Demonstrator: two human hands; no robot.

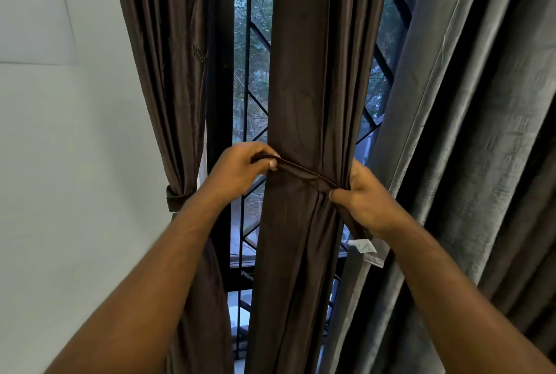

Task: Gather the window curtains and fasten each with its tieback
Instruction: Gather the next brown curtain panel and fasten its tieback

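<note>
tieback (304,176) runs across the middle curtain (301,87); left hand (240,169) pinches its end at 9 o'clock, right hand (361,202) at 3 (fingers (270,164) curled). Pull taut, level, bunch folds, then fasten.

1 head view (wide-angle) faces the curtain (301,72) from close up

Domestic room, likely a home: floor-length brown curtains (301,72) over a grilled window (251,72); plain white wall (75,163).
</note>
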